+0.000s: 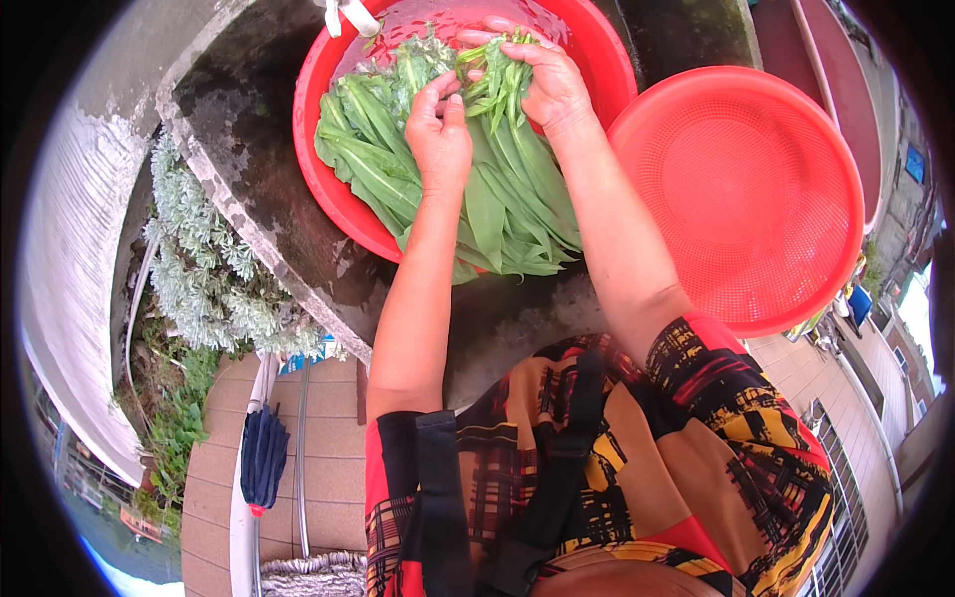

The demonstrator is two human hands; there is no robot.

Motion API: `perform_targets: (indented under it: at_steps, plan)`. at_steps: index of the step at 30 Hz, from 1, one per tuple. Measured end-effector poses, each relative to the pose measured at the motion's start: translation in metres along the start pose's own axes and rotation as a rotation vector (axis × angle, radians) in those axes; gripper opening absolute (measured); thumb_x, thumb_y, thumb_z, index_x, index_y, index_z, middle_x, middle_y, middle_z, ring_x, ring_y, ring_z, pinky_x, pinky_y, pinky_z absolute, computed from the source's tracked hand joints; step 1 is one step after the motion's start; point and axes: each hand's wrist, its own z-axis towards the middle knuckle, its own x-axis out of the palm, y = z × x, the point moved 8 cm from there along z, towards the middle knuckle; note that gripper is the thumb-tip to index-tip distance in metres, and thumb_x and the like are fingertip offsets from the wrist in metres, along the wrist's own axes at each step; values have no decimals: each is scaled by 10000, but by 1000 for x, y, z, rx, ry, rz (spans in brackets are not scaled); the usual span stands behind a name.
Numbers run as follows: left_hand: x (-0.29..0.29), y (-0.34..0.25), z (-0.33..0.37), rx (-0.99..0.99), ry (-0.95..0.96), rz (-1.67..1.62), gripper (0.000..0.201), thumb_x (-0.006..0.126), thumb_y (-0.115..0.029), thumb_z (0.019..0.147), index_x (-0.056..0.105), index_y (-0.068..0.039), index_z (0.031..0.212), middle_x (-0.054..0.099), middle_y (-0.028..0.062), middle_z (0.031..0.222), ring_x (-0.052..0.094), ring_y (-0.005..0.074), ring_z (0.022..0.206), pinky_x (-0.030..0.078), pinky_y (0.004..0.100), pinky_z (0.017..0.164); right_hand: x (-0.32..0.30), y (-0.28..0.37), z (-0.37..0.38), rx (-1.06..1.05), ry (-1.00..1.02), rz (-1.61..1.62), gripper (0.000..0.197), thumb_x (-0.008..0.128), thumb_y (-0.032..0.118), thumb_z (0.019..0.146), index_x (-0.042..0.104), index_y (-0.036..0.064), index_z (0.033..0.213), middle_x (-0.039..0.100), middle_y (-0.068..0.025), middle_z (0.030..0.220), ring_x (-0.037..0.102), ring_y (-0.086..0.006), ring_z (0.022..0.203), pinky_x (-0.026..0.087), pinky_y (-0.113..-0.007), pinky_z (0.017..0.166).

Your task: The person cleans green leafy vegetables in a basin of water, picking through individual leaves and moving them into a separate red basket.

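Right hand (553,88) half closed round bunched ends (492,90) and left hand (439,137) loosely curled (whether gripping, I cannot tell) hover over the red basin (603,60), a red colander (756,189) against its right edge, leafy greens (505,199) spilling over its near edge, seemingly being sorted or washed, so lifting calls for gathering drooping leaves clear of the white tap (358,16) at its far-left edge.

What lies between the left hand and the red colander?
In the head view, green leaves and the right forearm lie between the left hand and the red colander.
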Motion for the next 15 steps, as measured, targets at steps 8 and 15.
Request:
perform_targets:
  at_steps: [8, 15]
  plan:
    - [17, -10, 11, -257, 193, -145, 369, 602, -75, 817, 491, 21, 1156, 618, 53, 821, 554, 115, 682, 447, 236, 600, 30, 5, -8, -11, 190, 70, 530, 446, 7, 707, 381, -69, 1228, 457, -294, 1221, 498, -416, 1091, 408, -483, 947]
    - [12, 0, 8, -388, 232, -198, 219, 651, -140, 801, 611, -36, 989, 588, -15, 719, 488, 60, 563, 371, 197, 482, 9, 7, 5, -58, 139, -5, 514, 449, 15, 735, 396, -57, 1241, 447, -247, 1256, 437, -390, 1169, 364, -479, 986]
